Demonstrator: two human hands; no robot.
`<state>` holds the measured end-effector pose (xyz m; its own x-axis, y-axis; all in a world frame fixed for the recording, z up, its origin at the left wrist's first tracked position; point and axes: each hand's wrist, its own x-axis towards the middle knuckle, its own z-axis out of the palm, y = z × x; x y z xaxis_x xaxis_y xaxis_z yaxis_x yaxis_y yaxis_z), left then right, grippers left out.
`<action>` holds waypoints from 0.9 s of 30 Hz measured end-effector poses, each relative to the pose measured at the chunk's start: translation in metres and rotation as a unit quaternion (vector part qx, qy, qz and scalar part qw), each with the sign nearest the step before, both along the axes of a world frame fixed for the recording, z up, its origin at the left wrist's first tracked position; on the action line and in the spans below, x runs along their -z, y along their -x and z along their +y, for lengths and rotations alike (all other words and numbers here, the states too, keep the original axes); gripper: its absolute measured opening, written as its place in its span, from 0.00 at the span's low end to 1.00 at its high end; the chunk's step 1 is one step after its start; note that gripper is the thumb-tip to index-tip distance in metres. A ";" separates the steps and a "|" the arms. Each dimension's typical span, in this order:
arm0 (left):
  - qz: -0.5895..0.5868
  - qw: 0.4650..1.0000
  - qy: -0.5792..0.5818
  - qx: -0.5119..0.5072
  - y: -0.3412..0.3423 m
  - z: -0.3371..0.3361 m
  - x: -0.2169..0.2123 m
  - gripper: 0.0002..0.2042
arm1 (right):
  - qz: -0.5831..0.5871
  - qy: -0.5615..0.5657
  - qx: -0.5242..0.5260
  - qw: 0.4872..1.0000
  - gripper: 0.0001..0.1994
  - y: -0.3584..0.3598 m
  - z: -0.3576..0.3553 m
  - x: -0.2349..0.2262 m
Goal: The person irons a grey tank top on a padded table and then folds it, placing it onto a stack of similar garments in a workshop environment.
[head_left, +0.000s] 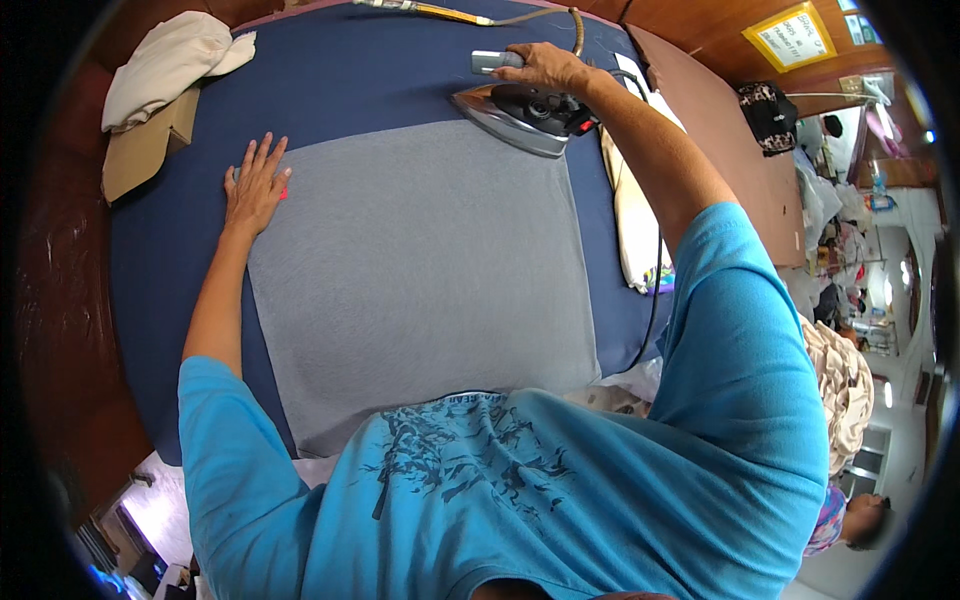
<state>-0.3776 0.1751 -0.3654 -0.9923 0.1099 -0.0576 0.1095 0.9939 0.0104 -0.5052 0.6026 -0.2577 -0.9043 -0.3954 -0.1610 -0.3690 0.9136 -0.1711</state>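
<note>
The rectangular grey cloth [420, 260] is lying on the navy-covered counter [340, 60], looking mostly smooth, slight rumpling apparently remaining at its near-left corner. The left hand [255, 190] is resting spread at its far-left corner; the right hand [548, 70] is gripping a silver-and-black iron [525, 110] at its far-right. A black cable [656, 300] is trailing right of the cloth, possibly hindering.

glossy dark-brown panel [60, 280] at left, yellow-framed notice [790, 42] on wooden wall [700, 30], bright lights [887, 392] at right
</note>
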 end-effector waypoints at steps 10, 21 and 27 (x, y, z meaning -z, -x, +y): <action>-0.015 0.999 0.042 -0.025 -0.017 0.010 -0.027 0.25 | 0.060 -0.036 -0.090 0.993 0.31 -0.053 0.070 -0.037; 0.098 0.993 -0.069 -0.019 -0.013 -0.009 -0.012 0.24 | 0.029 -0.009 -0.186 0.982 0.30 -0.070 -0.077 -0.037; 0.157 0.960 -0.180 -0.144 -0.005 -0.050 0.010 0.15 | 0.047 0.030 -0.247 0.967 0.30 -0.068 -0.175 -0.026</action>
<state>-0.3722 0.1252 -0.3751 -0.9465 -0.2154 0.2403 -0.1159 0.9218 0.3701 -0.4374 0.4275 -0.2312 -0.6115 -0.7896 -0.0512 -0.7750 0.6107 -0.1629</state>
